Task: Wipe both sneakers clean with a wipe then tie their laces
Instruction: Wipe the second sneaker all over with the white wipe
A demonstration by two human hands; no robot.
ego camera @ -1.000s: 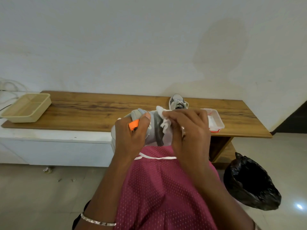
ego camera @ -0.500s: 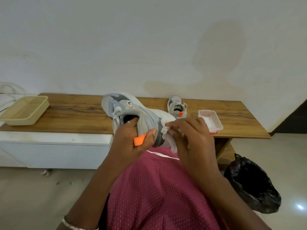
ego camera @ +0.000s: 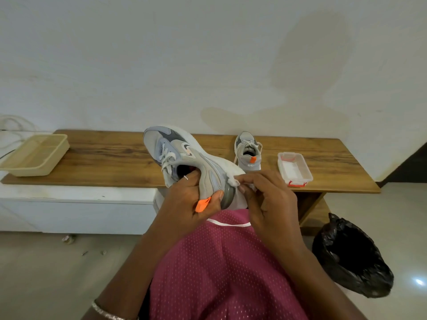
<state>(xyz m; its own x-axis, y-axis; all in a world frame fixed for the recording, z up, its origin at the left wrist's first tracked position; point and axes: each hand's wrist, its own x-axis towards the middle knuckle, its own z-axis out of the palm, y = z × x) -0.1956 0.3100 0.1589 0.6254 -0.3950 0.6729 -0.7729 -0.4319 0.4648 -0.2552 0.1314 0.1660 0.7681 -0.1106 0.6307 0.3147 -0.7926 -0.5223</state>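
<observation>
Wood-grain tabletop (ego camera: 104,158) runs left to right along a plain white wall (ego camera: 161,54), its left part resting on a low white cabinet (ego camera: 69,204). At the far left end sits 1 beige basket (ego camera: 34,155). Right of centre, 1 grey sneaker (ego camera: 247,151) stands on the wood with its heel toward the camera and its laces loose. Just beside it on the right lies a clear plastic box (ego camera: 294,168) with red clips. On the pale floor (ego camera: 46,273) at the right, near the table end, stands a black bin bag (ego camera: 351,257).

Nearer the camera, above a magenta mesh garment (ego camera: 219,273), the left hand (ego camera: 187,204) grips the other sneaker (ego camera: 184,151) by its heel. The fingers (ego camera: 191,179) curl down into the collar, and the thumb (ego camera: 218,195) presses the back of the heel beside an orange pull tab (ego camera: 202,204). This shoe is lifted off the table, its toe pointing away and to the left.

The right hand (ego camera: 270,199) has its fingertips (ego camera: 245,181) bunched, pinching a small white wipe (ego camera: 233,182) against the white sole near the heel. A thin bracelet (ego camera: 104,314) circles the left wrist.
</observation>
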